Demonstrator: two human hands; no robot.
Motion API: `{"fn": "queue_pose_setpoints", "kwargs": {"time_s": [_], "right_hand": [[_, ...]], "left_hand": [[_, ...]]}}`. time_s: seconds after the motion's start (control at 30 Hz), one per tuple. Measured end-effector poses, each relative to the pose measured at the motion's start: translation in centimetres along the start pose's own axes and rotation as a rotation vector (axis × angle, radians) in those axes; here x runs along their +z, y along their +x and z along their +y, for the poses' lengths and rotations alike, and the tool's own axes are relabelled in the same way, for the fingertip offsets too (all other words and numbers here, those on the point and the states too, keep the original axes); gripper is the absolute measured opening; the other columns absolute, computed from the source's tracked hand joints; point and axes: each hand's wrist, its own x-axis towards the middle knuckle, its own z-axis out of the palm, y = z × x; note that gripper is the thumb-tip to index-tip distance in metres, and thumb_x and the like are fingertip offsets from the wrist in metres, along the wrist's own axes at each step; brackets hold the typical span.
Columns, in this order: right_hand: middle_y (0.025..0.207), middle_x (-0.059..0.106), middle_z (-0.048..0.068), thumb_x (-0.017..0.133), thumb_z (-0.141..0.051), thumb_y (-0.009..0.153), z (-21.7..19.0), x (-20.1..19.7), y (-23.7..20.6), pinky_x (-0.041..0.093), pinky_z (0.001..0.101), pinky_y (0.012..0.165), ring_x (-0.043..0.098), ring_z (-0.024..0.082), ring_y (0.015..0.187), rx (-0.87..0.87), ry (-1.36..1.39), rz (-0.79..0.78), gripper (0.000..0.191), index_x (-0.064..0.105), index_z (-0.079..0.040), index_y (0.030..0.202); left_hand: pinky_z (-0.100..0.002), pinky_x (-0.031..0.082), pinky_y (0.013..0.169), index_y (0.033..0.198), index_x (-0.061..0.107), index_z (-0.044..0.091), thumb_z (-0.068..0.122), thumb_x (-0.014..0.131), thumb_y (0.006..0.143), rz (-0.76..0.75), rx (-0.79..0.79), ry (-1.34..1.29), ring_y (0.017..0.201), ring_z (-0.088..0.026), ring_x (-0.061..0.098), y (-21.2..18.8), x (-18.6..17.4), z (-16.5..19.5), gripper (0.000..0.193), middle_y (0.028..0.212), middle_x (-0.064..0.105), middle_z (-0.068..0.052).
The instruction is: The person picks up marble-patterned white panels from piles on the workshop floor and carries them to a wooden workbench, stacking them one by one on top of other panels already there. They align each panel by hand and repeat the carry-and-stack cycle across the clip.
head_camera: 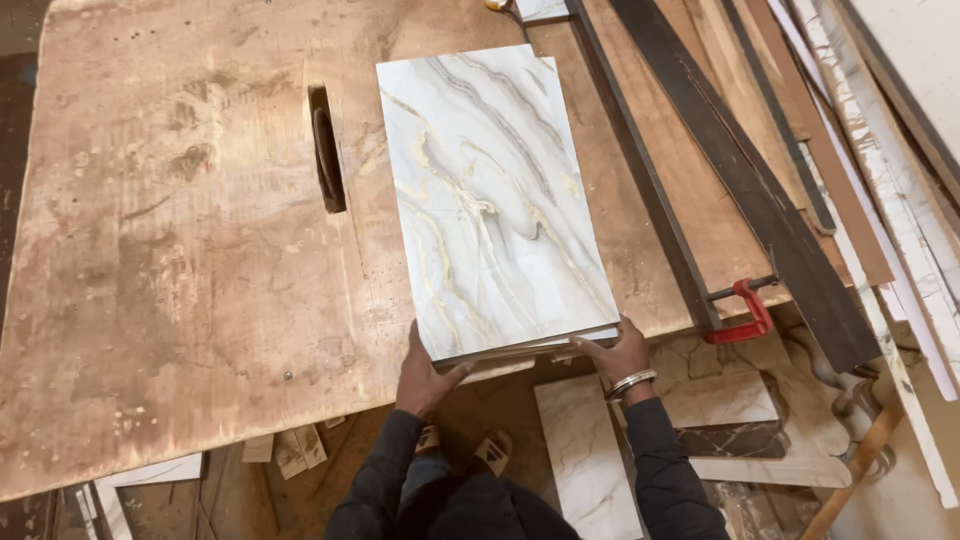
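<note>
So the white rectangular marble-look laminate board with grey and gold veins is lying flat on the worn brown plywood saw table, sitting a bit right of centre in the frame with its near short edge hanging right at the table's lower edge. Its long axis is running from the bottom of the frame up toward the top, leaning slightly to the upper left, so it's pointing away from the person. The left hand is gripping the near lower-left corner, thumb on top and fingers curled under as far as I can tell, and the right hand, the one wearing a metal bangle, is pressing on the lower-right corner with fingers together and flattened along the edge. Both hands are sitting about equally close, one per corner, with the whole board stretching away in front of the fingers. The dark slot with the saw blade is lying just left of the board's upper half, close but apart, and roughly parallel to it. On the right, a long dark fence strip is being held down by a red clamp.
</note>
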Motion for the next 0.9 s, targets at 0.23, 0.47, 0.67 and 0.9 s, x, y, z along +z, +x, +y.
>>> {"fn": "queue_pose_setpoints", "kwargs": {"time_s": [0.23, 0.47, 0.67, 0.9], "right_hand": [[0.134, 0.064, 0.022, 0.088, -0.023, 0.076, 1.9, 0.1, -2.8, 0.056, 0.0375, 0.095, 0.062, 0.027, 0.124, -0.160, 0.141, 0.089, 0.078, 0.052, 0.005, 0.139], [0.140, 0.060, 0.026, 0.080, -0.010, 0.084, 7.1, 2.7, -16.3, 0.057, 0.0374, 0.098, 0.062, 0.030, 0.126, 0.057, 0.492, 0.451, 0.074, 0.045, 0.003, 0.147], [0.132, 0.065, 0.024, 0.074, -0.010, 0.087, 11.9, 8.7, -36.4, 0.061, 0.0394, 0.088, 0.069, 0.027, 0.114, 0.325, 0.730, 0.891, 0.068, 0.045, 0.001, 0.148], [0.119, 0.071, 0.018, 0.066, -0.017, 0.092, 9.5, 23.8, -65.1, 0.065, 0.0387, 0.081, 0.075, 0.026, 0.100, 0.687, 0.875, 1.539, 0.053, 0.051, -0.002, 0.141]], "left_hand": [[-0.048, 0.041, 0.115, 0.158, 0.011, -0.003, 0.044, 0.092, 0.068, 0.043, -0.098, 0.003, 0.141, -0.039, 0.045, -1.3, -0.2, -0.1, 0.129, 0.156, 0.036, -0.030], [-0.050, 0.043, 0.118, 0.153, 0.036, 0.003, 0.037, 0.080, 0.088, 0.023, 0.422, 0.018, 0.148, -0.041, 0.038, -8.3, 1.3, 2.5, 0.086, 0.158, 0.034, -0.024], [-0.050, 0.049, 0.105, 0.143, 0.050, 0.008, 0.042, 0.075, 0.093, -0.812, 0.540, 0.030, 0.133, -0.040, 0.049, -11.9, 6.0, 1.0, 0.066, 0.145, 0.042, -0.022], [-0.045, 0.055, 0.095, 0.129, 0.056, 0.007, 0.045, 0.075, 0.089, -1.626, 0.556, 0.266, 0.112, -0.030, 0.064, -23.8, 10.9, -4.3, 0.058, 0.125, 0.060, -0.015]]}}
